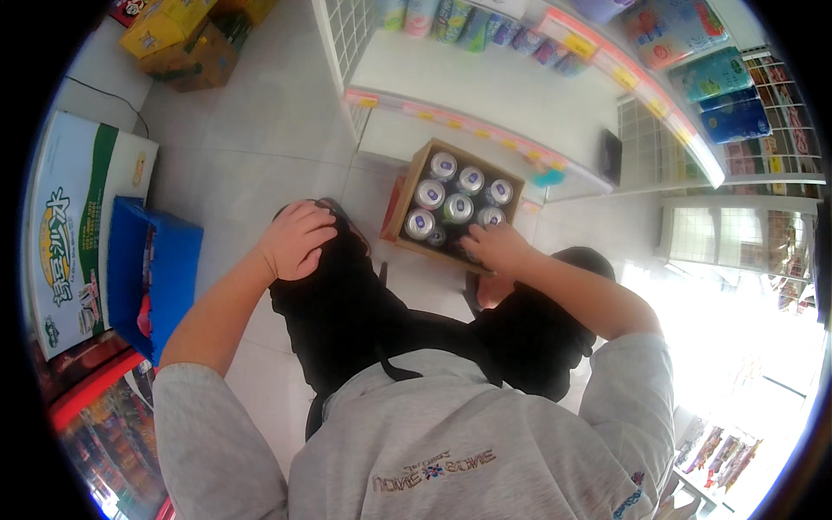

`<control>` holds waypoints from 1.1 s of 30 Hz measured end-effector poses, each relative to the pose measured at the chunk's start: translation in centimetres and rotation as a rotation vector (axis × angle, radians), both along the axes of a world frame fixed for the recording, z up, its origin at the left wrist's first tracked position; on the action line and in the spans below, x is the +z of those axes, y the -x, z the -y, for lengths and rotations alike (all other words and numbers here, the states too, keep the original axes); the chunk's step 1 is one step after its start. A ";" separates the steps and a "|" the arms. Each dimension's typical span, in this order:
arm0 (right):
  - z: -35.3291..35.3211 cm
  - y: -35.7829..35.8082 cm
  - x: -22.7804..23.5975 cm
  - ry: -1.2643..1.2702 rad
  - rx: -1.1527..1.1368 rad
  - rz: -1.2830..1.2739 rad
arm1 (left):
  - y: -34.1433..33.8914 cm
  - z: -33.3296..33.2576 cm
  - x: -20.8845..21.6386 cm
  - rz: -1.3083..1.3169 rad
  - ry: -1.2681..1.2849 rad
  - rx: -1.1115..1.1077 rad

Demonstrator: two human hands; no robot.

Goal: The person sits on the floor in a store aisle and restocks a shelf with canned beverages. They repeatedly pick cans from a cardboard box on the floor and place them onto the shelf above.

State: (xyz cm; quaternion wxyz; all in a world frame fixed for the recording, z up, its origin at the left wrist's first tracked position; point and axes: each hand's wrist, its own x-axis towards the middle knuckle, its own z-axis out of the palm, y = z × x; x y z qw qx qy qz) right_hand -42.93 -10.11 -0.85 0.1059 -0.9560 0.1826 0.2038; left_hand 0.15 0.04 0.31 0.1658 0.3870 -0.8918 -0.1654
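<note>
A brown cardboard box [407, 204] full of upright drink cans stands on the floor in front of my legs. Several silver can tops show; one can [458, 208] is near the box's middle. Along the near side, some tops sit lower and darker than the rest. My right hand [498, 249] reaches over the near right corner, its bent fingers closed around a can [471, 253] that they mostly hide. On my left knee lies my left hand [300, 239], palm down, fingers a little apart and holding nothing.
Beyond the box stands a white shelf unit [485, 82] with cans and packs on its upper tier. To the left are a blue bin [173, 260] and a large white carton [74, 234]. Yellow cartons [186, 43] are stacked far left. Bright light floods the right.
</note>
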 end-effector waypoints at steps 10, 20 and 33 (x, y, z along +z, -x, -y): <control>12.4 -3.6 5.1 0.084 -0.100 0.600 | 0.2 0.0 0.1 -0.013 -0.020 0.008; 31.9 -10.7 6.4 0.443 -0.793 0.601 | 0.6 0.0 0.6 -0.040 -0.014 0.006; 27.8 -9.3 7.1 0.346 -0.999 0.654 | 0.7 0.4 0.6 -0.054 -0.030 0.005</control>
